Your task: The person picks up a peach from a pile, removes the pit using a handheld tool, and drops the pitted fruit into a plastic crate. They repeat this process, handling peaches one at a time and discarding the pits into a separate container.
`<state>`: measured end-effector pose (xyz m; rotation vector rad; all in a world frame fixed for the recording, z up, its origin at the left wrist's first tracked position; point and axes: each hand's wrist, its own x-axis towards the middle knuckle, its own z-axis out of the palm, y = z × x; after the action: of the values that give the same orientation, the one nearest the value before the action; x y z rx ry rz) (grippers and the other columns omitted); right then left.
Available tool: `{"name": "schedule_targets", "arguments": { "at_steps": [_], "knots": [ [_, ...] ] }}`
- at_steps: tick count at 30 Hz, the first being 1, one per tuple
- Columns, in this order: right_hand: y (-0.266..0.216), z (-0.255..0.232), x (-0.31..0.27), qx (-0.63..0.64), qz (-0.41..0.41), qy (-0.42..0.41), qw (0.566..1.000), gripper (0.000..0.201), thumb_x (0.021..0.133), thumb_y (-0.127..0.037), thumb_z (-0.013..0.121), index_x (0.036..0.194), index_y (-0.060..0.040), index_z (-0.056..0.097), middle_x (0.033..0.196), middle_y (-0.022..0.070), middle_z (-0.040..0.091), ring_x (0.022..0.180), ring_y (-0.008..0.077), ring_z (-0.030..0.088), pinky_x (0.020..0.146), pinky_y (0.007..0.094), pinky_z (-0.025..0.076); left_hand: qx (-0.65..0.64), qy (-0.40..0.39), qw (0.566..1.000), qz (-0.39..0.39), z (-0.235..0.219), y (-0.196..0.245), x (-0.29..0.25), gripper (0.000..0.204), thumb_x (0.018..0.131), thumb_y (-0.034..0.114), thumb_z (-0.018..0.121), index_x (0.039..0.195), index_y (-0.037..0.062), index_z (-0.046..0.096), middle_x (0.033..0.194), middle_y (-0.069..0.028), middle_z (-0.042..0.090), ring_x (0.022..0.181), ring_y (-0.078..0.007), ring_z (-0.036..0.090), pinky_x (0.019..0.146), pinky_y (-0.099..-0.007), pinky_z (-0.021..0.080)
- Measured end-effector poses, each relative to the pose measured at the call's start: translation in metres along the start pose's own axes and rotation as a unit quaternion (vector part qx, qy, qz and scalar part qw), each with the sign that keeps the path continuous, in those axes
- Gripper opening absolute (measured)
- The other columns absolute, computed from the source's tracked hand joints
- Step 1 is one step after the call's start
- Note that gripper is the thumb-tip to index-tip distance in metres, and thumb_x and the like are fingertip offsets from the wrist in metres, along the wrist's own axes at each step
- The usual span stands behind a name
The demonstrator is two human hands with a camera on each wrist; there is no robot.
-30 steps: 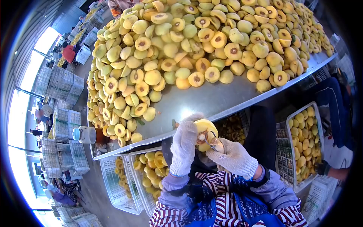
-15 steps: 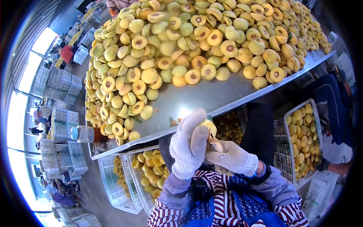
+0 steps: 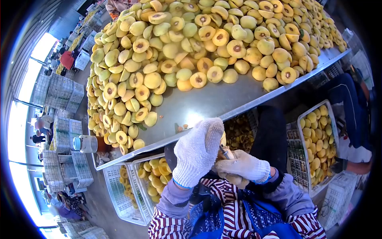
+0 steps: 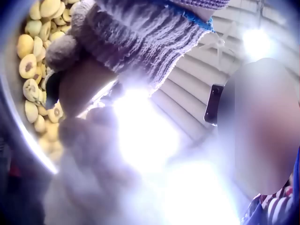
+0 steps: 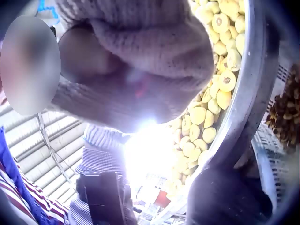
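Note:
Both hands wear knitted white gloves and meet over the lap, in front of the metal table. In the head view my left hand (image 3: 201,151) holds a yellow peach half (image 3: 223,139), mostly hidden behind its fingers. The right hand (image 3: 246,166), just beside it, grips a small pitting tool (image 3: 227,153) with a pale handle and a metal collar, pointed at the fruit. The tool's working end is hidden. A heap of halved peaches (image 3: 171,49), many with brown pit centres showing, covers much of the table. Glare and blur cover much of the left wrist view.
The table's raised metal rim (image 3: 246,104) runs in front of the hands. Below stand white crates of peaches (image 3: 133,217) at left and another crate (image 3: 310,187) at right. Scraps fill a crate (image 3: 254,127) under the table. A jar (image 3: 88,143) stands at the left corner.
The left hand has turned over the peach half, so its cut face no longer shows. The right hand has shifted slightly lower, with the tool still in its grip.

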<state>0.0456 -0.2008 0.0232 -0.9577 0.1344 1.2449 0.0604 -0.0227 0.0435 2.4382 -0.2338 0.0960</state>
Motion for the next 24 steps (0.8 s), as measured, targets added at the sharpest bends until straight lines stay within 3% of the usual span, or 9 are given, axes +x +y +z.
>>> {"name": "schedule_targets", "arguments": {
  "at_steps": [1, 4, 7, 8, 11, 16, 19, 20, 24],
  "knots": [
    [0.001, -0.002, 0.001, 0.012, 0.015, -0.008, 1.000, 0.021, 0.094, -0.029, 0.066, 0.087, -0.0107, 0.059, 0.056, -0.0059, 0.047, 0.041, 0.0036, 0.042, 0.034, 0.0206, 0.027, 0.007, 0.000, 1.000, 0.004, 0.000, 0.000, -0.001, 0.026, 0.097, 0.029, 0.060, 0.115, 0.0113, 0.065, 0.104, -0.0104, 0.070, 0.091, -0.0257, 0.070, 0.078, -0.0328, 0.054],
    [0.008, -0.001, 0.003, 0.035, -0.027, 0.015, 0.999, 0.015, 0.094, -0.026, 0.065, 0.091, -0.0124, 0.059, 0.057, -0.0059, 0.048, 0.041, 0.0038, 0.042, 0.034, 0.0208, 0.027, -0.247, -0.033, 0.956, -0.152, 0.001, 0.000, 0.001, 0.031, 0.096, 0.029, 0.062, 0.119, 0.0092, 0.064, 0.108, -0.0107, 0.069, 0.097, -0.0218, 0.068, 0.084, -0.0303, 0.052],
    [0.001, 0.015, -0.002, -0.035, -0.025, 0.103, 0.994, 0.016, 0.094, -0.029, 0.065, 0.094, -0.0135, 0.059, 0.058, -0.0054, 0.049, 0.040, 0.0042, 0.041, 0.034, 0.0204, 0.028, -0.278, -0.005, 0.953, -0.117, -0.003, 0.006, -0.008, 0.036, 0.094, 0.029, 0.066, 0.122, 0.0067, 0.062, 0.111, -0.0124, 0.068, 0.102, -0.0205, 0.066, 0.090, -0.0291, 0.049],
    [0.007, 0.010, 0.000, -0.045, -0.047, 0.087, 0.994, 0.019, 0.094, -0.031, 0.065, 0.099, -0.0132, 0.059, 0.059, -0.0042, 0.050, 0.040, 0.0050, 0.041, 0.034, 0.0201, 0.028, -0.257, 0.025, 0.963, -0.082, 0.003, 0.007, -0.013, 0.041, 0.090, 0.026, 0.070, 0.124, 0.0053, 0.060, 0.115, -0.0171, 0.066, 0.103, -0.0271, 0.066, 0.089, -0.0333, 0.052],
    [0.012, -0.004, -0.003, -0.004, -0.030, 0.017, 0.999, 0.021, 0.094, -0.031, 0.065, 0.096, -0.0114, 0.059, 0.058, -0.0030, 0.050, 0.040, 0.0056, 0.042, 0.033, 0.0202, 0.028, -0.116, 0.160, 0.978, 0.071, 0.024, 0.006, -0.026, 0.049, 0.085, 0.024, 0.073, 0.128, 0.0059, 0.057, 0.121, -0.0204, 0.063, 0.105, -0.0318, 0.066, 0.087, -0.0376, 0.054],
    [0.019, -0.016, 0.000, 0.036, -0.055, -0.029, 0.997, 0.027, 0.095, -0.033, 0.064, 0.087, -0.0081, 0.058, 0.056, -0.0022, 0.049, 0.039, 0.0060, 0.041, 0.033, 0.0214, 0.028, -0.040, 0.175, 0.963, 0.199, 0.026, 0.000, -0.019, 0.049, 0.084, 0.022, 0.073, 0.127, 0.0040, 0.057, 0.123, -0.0238, 0.061, 0.102, -0.0376, 0.067, 0.084, -0.0422, 0.056],
    [0.030, -0.014, 0.008, 0.028, -0.049, 0.002, 0.998, 0.028, 0.095, -0.034, 0.064, 0.087, -0.0075, 0.058, 0.055, -0.0023, 0.049, 0.038, 0.0058, 0.040, 0.033, 0.0219, 0.027, -0.072, 0.112, 0.982, 0.131, 0.025, 0.002, -0.011, 0.039, 0.089, 0.021, 0.069, 0.124, 0.0051, 0.060, 0.117, -0.0195, 0.065, 0.096, -0.0329, 0.069, 0.081, -0.0390, 0.056],
    [0.034, -0.012, 0.011, 0.018, -0.043, 0.020, 0.999, 0.028, 0.095, -0.033, 0.064, 0.088, -0.0074, 0.059, 0.055, -0.0023, 0.049, 0.038, 0.0058, 0.040, 0.033, 0.0221, 0.027, -0.125, 0.036, 0.990, 0.053, 0.017, 0.002, -0.005, 0.033, 0.092, 0.023, 0.066, 0.122, 0.0079, 0.062, 0.109, -0.0140, 0.069, 0.090, -0.0288, 0.071, 0.078, -0.0340, 0.056],
    [0.014, -0.004, 0.001, 0.032, 0.002, 0.030, 0.999, 0.025, 0.095, -0.030, 0.063, 0.083, -0.0084, 0.058, 0.053, -0.0026, 0.047, 0.037, 0.0057, 0.038, 0.034, 0.0217, 0.027, -0.194, -0.065, 0.975, -0.090, 0.015, 0.003, 0.003, 0.033, 0.094, 0.027, 0.064, 0.122, 0.0094, 0.063, 0.108, -0.0100, 0.070, 0.090, -0.0227, 0.069, 0.077, -0.0292, 0.054]
  ]
}}
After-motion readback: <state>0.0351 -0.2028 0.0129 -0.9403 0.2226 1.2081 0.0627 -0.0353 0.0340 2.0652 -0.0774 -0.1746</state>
